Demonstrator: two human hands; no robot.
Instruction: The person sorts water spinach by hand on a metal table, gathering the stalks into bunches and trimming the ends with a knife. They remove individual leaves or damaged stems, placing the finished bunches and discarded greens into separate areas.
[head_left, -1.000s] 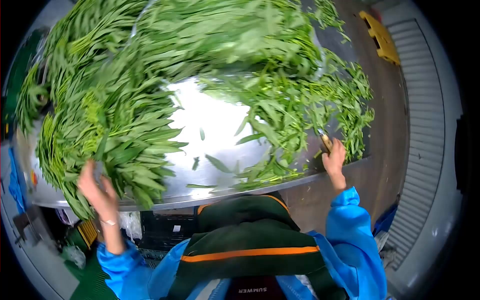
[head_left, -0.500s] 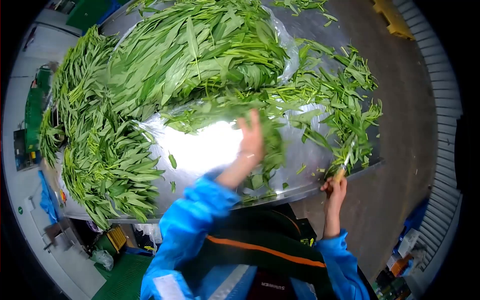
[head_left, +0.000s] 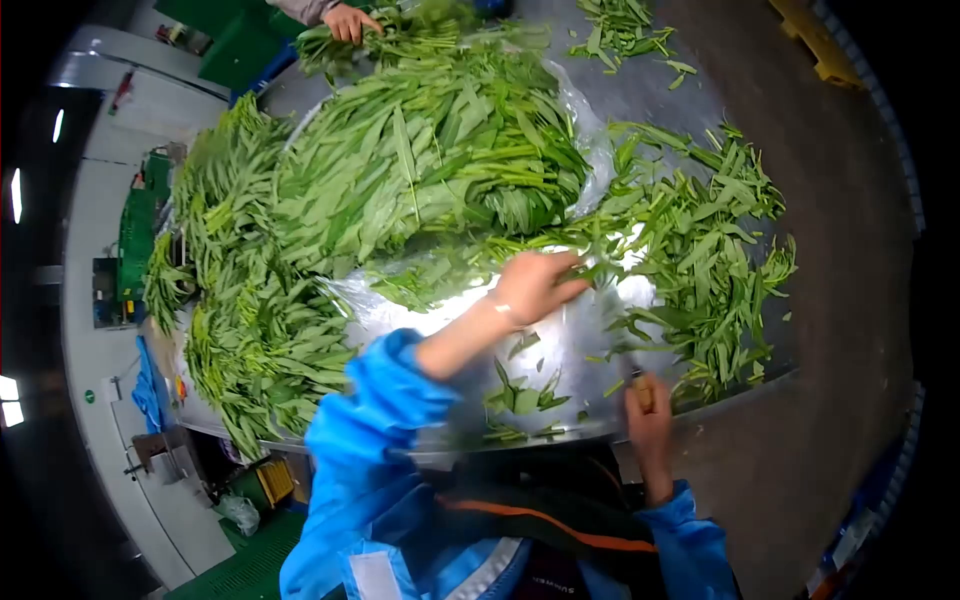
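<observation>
My left hand (head_left: 540,284) is over the middle of the metal table, fingers curled and closed on water spinach (head_left: 603,268) at the edge of the loose greens. My right hand (head_left: 650,412) grips a knife (head_left: 641,388) by its wooden handle near the front edge. Its blade, blurred, points up and left towards my left hand. Cut and loose water spinach (head_left: 712,270) spreads along the table's right side. Behind my left hand lies a large heap of water spinach (head_left: 420,165) on clear plastic (head_left: 590,130). A few leaf scraps (head_left: 525,398) are scattered below my left hand.
Another pile of water spinach (head_left: 265,330) covers the table's left side. Across the table, another person's hand (head_left: 350,22) rests on greens. The metal table (head_left: 440,432) ends just in front of my body. A yellow pallet (head_left: 825,45) stands on the floor at far right.
The view has shifted. My left hand has moved right and closed on greens; the clump beneath it is gone. My right hand and knife moved left, nearer to it. Another person's hand has appeared.
</observation>
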